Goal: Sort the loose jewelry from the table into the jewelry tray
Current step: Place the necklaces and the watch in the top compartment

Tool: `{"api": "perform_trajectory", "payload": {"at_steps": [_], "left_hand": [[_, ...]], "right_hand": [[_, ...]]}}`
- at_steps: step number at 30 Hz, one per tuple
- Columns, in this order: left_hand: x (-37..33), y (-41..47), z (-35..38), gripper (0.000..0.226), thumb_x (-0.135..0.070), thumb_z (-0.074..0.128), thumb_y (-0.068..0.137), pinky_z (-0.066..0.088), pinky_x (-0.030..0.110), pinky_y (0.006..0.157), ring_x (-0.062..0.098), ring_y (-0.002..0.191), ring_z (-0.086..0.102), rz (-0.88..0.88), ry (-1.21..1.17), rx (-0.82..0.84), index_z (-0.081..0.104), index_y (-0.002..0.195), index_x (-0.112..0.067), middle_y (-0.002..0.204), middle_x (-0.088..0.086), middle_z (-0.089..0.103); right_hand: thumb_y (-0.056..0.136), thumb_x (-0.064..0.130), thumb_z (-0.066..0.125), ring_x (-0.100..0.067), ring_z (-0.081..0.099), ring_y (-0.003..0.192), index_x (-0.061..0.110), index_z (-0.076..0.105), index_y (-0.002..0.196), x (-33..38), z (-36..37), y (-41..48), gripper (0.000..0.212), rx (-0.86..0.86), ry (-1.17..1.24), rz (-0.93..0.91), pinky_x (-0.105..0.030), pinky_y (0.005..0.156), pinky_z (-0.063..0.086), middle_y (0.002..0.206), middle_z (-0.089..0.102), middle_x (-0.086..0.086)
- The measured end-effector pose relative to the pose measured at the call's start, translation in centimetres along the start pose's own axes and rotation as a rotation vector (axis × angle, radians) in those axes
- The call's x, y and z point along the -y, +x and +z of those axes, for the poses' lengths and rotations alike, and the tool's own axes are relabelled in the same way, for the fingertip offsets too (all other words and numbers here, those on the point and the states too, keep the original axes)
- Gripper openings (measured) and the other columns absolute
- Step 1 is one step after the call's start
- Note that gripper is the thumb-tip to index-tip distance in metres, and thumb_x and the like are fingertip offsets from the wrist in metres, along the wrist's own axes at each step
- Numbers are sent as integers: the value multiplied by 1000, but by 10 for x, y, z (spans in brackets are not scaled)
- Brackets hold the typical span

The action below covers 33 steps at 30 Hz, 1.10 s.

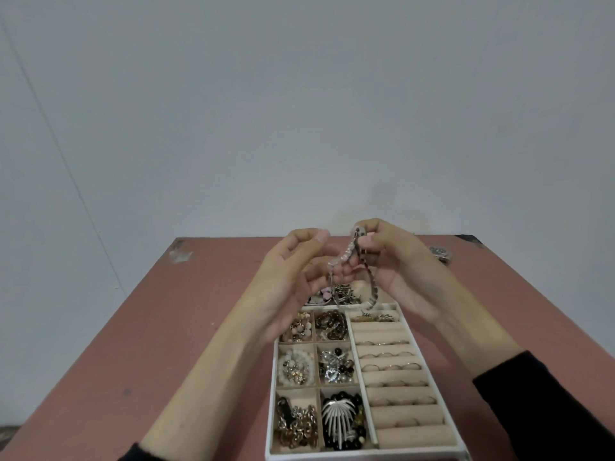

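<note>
Both my hands are raised above the far end of the jewelry tray (366, 455). My right hand (396, 261) pinches the top of a beaded chain (347, 254) between thumb and fingertips. One strand of clear beads runs down-left to the curled lower fingers of my left hand (293, 271), which hold it. A darker strand hangs from my right hand down to the tray's far rim. The tray has a white rim, six small compartments full of jewelry on the left and beige ring rolls on the right.
The tray stands on a reddish-brown table (166, 327). Just beyond its far rim lie dark gold pieces (346, 291) and a pink item (321, 296). Another metallic piece (440, 253) lies near the table's far right corner. A plain wall rises behind.
</note>
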State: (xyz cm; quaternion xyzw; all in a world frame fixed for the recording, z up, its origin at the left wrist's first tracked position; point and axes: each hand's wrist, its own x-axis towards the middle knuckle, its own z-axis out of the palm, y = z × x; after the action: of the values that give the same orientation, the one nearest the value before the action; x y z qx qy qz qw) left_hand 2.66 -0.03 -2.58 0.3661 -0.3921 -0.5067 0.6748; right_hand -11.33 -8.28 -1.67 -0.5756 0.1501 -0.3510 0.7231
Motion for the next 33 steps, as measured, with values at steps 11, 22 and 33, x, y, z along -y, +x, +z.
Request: {"api": "perform_trajectory", "payload": {"at_steps": [11,22,33], "left_hand": [[-3,0,-7,37,-6,64,70,55,28,85,16,78,68,56,94,13,59,107,-11,78,5,71],[-5,-5,1,31,-9,69,73,43,19,59,8,56,51,151,258,83,63,102,-15,64,-2,61],[0,-4,-1,18,-16,67,72,49,16,62,11,60,59,101,370,60,65,89,-11,65,3,62]], "right_hand": [[72,8,53,-20,56,60,10,52,83,15,-17,-3,12,-99,235,-102,-28,59,53,62,52,-7],[76,58,58,-20,45,38,8,66,89,2,10,-10,53,23,-445,112,-26,49,40,46,34,-10],[73,17,60,-17,38,44,9,49,59,15,9,-9,19,-103,-49,-71,-24,51,37,45,35,0]]}}
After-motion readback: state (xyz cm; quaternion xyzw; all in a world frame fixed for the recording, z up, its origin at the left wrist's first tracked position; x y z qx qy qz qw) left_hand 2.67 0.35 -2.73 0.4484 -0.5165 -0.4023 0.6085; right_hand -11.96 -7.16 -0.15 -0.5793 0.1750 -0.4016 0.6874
